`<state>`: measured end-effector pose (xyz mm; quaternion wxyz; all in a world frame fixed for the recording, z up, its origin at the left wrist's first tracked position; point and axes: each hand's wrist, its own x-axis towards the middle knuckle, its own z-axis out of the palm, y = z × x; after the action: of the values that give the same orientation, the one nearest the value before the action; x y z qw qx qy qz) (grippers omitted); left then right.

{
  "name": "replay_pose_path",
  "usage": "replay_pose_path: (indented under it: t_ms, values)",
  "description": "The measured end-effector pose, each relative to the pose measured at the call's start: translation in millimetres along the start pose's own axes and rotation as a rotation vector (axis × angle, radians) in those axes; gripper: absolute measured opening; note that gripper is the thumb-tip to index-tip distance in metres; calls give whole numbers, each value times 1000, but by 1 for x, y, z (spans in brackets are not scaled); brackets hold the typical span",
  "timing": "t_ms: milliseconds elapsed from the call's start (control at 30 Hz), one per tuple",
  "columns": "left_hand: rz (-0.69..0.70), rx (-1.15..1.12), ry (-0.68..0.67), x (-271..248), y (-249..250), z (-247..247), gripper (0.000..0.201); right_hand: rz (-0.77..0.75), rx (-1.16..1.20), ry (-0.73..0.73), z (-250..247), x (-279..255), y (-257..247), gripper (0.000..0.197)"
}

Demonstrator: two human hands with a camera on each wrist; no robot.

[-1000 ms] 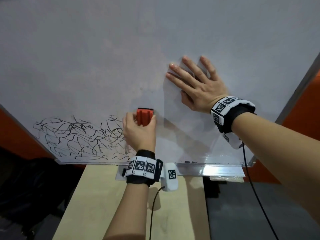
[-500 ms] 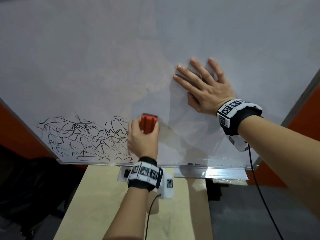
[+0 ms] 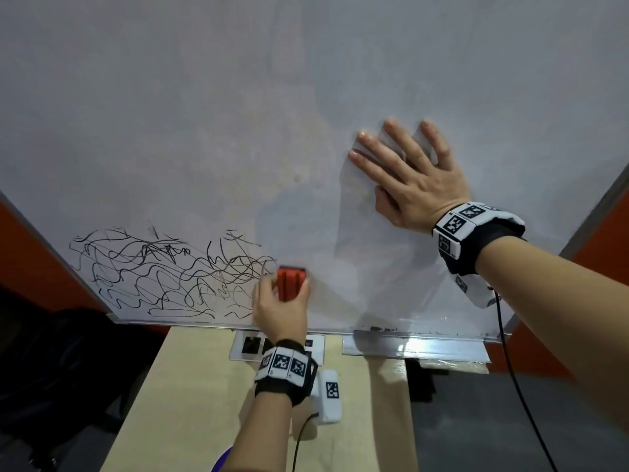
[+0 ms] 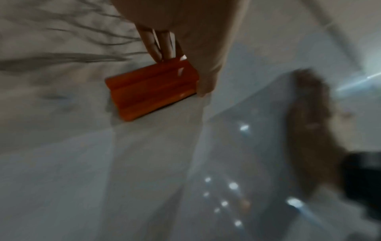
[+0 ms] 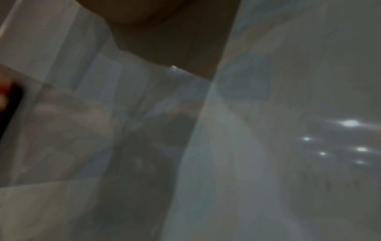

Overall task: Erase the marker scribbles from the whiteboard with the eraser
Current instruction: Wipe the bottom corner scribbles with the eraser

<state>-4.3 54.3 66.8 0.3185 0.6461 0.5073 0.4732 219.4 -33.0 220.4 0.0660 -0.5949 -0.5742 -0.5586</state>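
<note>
the red, ribbed plastic eraser (image 3: 291, 281) is gripped by the left hand (image 3: 281, 306), fingers on one side and thumb on the other, and is held against the white whiteboard (image 3: 211, 107) at the right edge of the black marker scribbles (image 3: 163, 270), low on the board. the right hand (image 3: 413, 180) is laid flat on the board with fingers spread, holding nothing, well apart from the eraser. the step in hand is judged to be the wiping of the remaining scribbles; it would be done best with the pad kept flat, firm pressure applied, and overlapping strokes carried leftward over the tangle down to the metal bottom rail (image 3: 413, 347), while the board is steadied. compared with a second ago, the eraser has been brought lower on the board, nearer the rail, and a little of the scribbles' right edge has been cleared. the right hand has stayed planted.
</note>
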Motion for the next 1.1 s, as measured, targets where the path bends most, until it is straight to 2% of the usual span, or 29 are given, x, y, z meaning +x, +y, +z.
replay_pose_path:
  t_ms: [100, 200, 267, 433, 467, 533, 667, 800, 900, 1000, 1033, 1100]
  values:
    - [225, -70, 130, 23, 68, 3, 40, 6, 6, -9, -1, -1, 0, 61]
    - [308, -62, 192, 35, 98, 6, 42, 2, 6, -6, -2, 0, 0, 61]
    - [262, -51, 189, 31, 80, 6, 42, 3, 14, -5, -2, 0, 0, 61]
    - [-154, -67, 89, 20, -17, -14, 41, 2, 4, 20, -1, 0, 0, 62]
    - [-182, -54, 71, 21, -28, -20, 42, 1, 1, 21, -1, 0, 0, 62]
    - [-122, -27, 66, 23, -31, -25, 43, 3, -6, 20, 0, 0, -1, 63]
    - [85, -34, 41, 29, 17, -16, 41, 4, -21, 22, 0, 0, -2, 64]
    - [154, -75, 142, 52, 52, -18, 41, 7, -18, 20, 0, 0, -2, 65]
    - [107, -46, 159, 61, 34, -25, 42, 13, -27, 7, 0, 0, -2, 65]
    - [-134, -34, 182, 61, 0, -41, 44, 7, -28, -1, 0, 0, -3, 65]
    - [-148, -8, 167, 62, -8, -47, 45, 4, -27, -5, 0, -1, -3, 65]
    - [-79, 33, 123, 67, -10, -55, 45, 2, -29, 0, 0, -2, -3, 65]
